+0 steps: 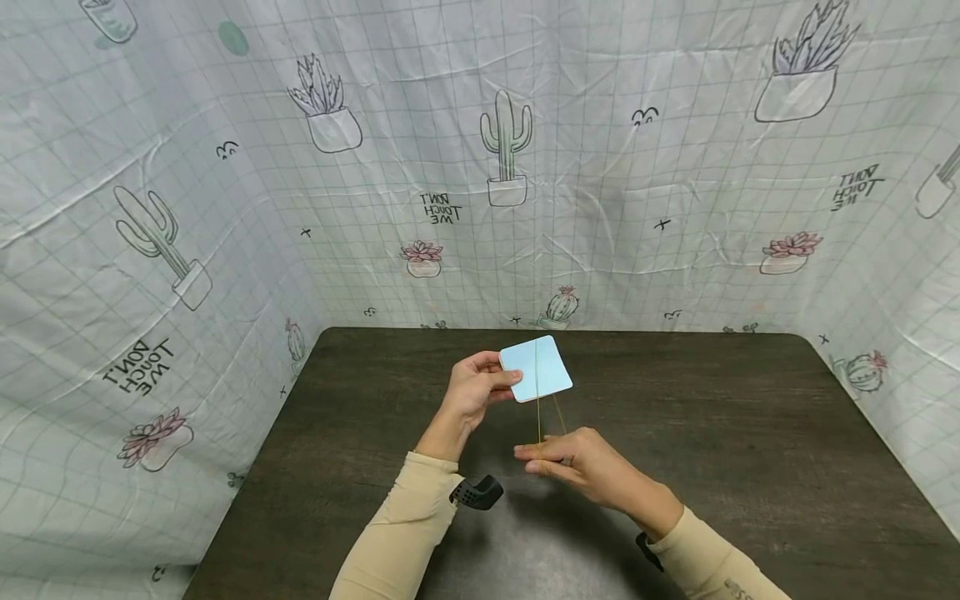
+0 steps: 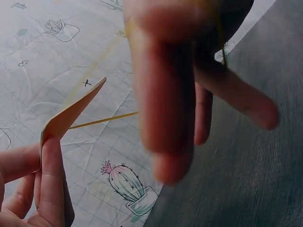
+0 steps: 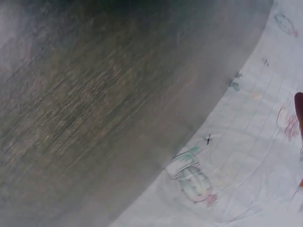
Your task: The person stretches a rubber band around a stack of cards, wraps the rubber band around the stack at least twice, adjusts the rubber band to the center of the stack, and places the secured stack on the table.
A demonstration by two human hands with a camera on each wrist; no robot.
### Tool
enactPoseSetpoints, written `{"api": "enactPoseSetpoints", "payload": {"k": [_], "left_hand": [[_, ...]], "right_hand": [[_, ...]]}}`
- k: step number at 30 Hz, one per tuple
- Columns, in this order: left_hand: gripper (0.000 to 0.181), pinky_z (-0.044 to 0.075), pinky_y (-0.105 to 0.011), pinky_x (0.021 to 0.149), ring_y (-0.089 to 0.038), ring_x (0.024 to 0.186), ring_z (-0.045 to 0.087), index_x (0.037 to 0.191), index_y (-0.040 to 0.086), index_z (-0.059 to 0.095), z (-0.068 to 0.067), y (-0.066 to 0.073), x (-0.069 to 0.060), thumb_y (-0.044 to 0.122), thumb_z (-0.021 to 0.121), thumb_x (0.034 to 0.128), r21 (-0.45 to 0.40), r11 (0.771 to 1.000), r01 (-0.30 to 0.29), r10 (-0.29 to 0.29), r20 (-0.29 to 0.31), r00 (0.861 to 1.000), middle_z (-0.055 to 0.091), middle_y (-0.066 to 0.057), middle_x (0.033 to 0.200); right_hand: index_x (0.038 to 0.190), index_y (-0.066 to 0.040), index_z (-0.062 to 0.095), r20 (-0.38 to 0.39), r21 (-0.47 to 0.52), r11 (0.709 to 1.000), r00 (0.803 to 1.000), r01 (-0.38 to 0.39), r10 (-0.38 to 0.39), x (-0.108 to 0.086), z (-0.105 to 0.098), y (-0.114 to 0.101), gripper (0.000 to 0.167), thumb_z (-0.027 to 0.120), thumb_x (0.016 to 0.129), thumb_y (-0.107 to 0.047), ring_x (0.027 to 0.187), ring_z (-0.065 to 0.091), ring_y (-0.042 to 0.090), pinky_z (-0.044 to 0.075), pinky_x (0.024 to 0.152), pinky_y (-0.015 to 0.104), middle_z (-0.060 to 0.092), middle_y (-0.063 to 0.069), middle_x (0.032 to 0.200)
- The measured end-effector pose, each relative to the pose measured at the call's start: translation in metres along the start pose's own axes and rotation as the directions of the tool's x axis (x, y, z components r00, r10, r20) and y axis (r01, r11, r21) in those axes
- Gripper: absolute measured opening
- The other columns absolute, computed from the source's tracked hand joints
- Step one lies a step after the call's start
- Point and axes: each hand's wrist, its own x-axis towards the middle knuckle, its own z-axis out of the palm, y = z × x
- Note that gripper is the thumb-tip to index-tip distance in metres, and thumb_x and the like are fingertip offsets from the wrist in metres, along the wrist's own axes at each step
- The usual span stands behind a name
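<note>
A light blue square card (image 1: 553, 367) with rounded corners is held up above the table, its left edge pinched between the thumb and fingers of my left hand (image 1: 468, 390). Whether it is one card or a thin stack I cannot tell. Across its face runs a yellow rubber band (image 1: 538, 421), stretched toward me to my right hand (image 1: 596, 468), which holds the near end on its fingers. From the left wrist, the card (image 2: 71, 116) shows a tan back, and the right hand (image 2: 165, 94) looms large and blurred. The right wrist view catches only a sliver of finger (image 3: 299, 111).
Beneath both hands is a dark wood-grain table (image 1: 375, 400). A white curtain (image 1: 600, 208) printed with cacti and grid lines hangs behind it and along both sides. Black straps (image 1: 477, 492) sit at the wrists over beige sleeves (image 1: 405, 525).
</note>
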Motion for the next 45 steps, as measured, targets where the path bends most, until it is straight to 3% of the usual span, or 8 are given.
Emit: {"api": "enactPoseSetpoints", "payload": {"k": [4, 12, 18, 22, 28, 36, 39, 45], "left_hand": [[0.021, 0.059, -0.027, 0.057, -0.014, 0.06, 0.066, 0.091, 0.003, 0.066, -0.001, -0.003, 0.0, -0.015, 0.073, 0.0827, -0.015, 1.0, 0.006, -0.006, -0.011, 1.0, 0.062, -0.004, 0.074], [0.027, 0.056, -0.023, 0.051, -0.013, 0.056, 0.064, 0.082, 0.006, 0.061, 0.003, -0.007, 0.0, -0.018, 0.072, 0.0808, -0.086, 0.996, -0.006, 0.003, -0.039, 0.999, 0.059, -0.004, 0.07], [0.021, 0.057, -0.024, 0.052, -0.013, 0.057, 0.066, 0.088, 0.001, 0.065, 0.008, -0.009, -0.004, -0.017, 0.072, 0.0809, -0.099, 0.994, -0.047, 0.038, -0.091, 0.995, 0.061, -0.005, 0.071], [0.018, 0.057, -0.024, 0.053, -0.014, 0.056, 0.067, 0.092, -0.006, 0.066, 0.013, -0.009, -0.009, -0.018, 0.073, 0.0801, -0.071, 0.989, -0.129, 0.119, -0.136, 0.984, 0.061, -0.006, 0.071], [0.022, 0.057, -0.025, 0.052, -0.014, 0.058, 0.066, 0.098, -0.011, 0.066, 0.018, -0.009, -0.013, -0.018, 0.075, 0.0786, -0.047, 0.961, -0.274, 0.26, -0.195, 0.946, 0.062, -0.008, 0.075], [0.023, 0.058, -0.028, 0.055, -0.015, 0.062, 0.064, 0.099, -0.014, 0.066, 0.021, -0.012, -0.016, -0.015, 0.076, 0.0793, -0.01, 0.89, -0.456, 0.442, -0.228, 0.868, 0.063, -0.009, 0.078], [0.022, 0.058, -0.026, 0.056, -0.014, 0.063, 0.065, 0.099, -0.015, 0.066, 0.018, -0.012, -0.017, -0.014, 0.077, 0.0798, -0.008, 0.864, -0.503, 0.494, -0.177, 0.851, 0.065, -0.007, 0.078], [0.02, 0.06, -0.027, 0.062, -0.013, 0.07, 0.068, 0.098, -0.019, 0.064, 0.007, -0.01, -0.017, -0.015, 0.075, 0.0812, -0.017, 0.815, -0.58, 0.58, 0.028, 0.814, 0.069, 0.0, 0.078]], "right_hand": [[0.132, -0.011, 0.068, -0.015, -0.137, 0.985, 0.994, 0.106, -0.109, 0.002, 0.006, -0.008, 0.034, 0.065, 0.099, -0.017, 0.112, 0.066, 0.013, 0.056, 0.087, 0.029, 0.065, 0.004, 0.132], [0.153, -0.001, 0.039, -0.156, -0.337, 0.93, 0.965, 0.15, -0.212, 0.007, 0.014, -0.017, 0.057, 0.034, 0.11, -0.038, 0.081, 0.067, 0.009, 0.051, 0.063, 0.017, 0.034, 0.014, 0.16], [0.158, 0.005, 0.008, -0.346, -0.159, 0.987, 0.936, 0.001, -0.057, 0.009, 0.026, -0.021, 0.077, 0.029, 0.107, -0.05, 0.094, 0.073, 0.023, 0.057, 0.066, 0.024, 0.015, 0.024, 0.163], [0.16, -0.009, -0.011, -0.452, 0.152, 0.988, 0.886, -0.039, 0.105, 0.013, 0.033, -0.026, 0.073, 0.03, 0.109, -0.041, 0.093, 0.073, 0.027, 0.061, 0.071, 0.033, 0.002, 0.018, 0.167], [0.16, -0.028, -0.013, -0.492, 0.5, 0.865, 0.814, -0.025, 0.308, 0.021, 0.035, -0.039, 0.057, 0.017, 0.112, -0.026, 0.089, 0.073, 0.034, 0.061, 0.071, 0.046, -0.002, 0.011, 0.168], [0.161, -0.015, -0.011, -0.397, 0.782, 0.62, 0.715, -0.066, 0.576, 0.022, 0.033, -0.046, 0.065, 0.016, 0.11, -0.045, 0.091, 0.074, 0.031, 0.06, 0.074, 0.047, 0.013, 0.006, 0.167], [0.161, -0.01, -0.007, -0.328, 0.847, 0.527, 0.717, -0.064, 0.615, 0.02, 0.03, -0.043, 0.071, 0.017, 0.108, -0.051, 0.09, 0.074, 0.029, 0.061, 0.075, 0.044, 0.014, 0.008, 0.166], [0.16, 0.0, 0.011, -0.189, 0.914, 0.395, 0.766, -0.091, 0.615, 0.014, 0.016, -0.033, 0.083, 0.018, 0.104, -0.06, 0.085, 0.075, 0.025, 0.061, 0.068, 0.034, 0.018, 0.015, 0.163]]}}
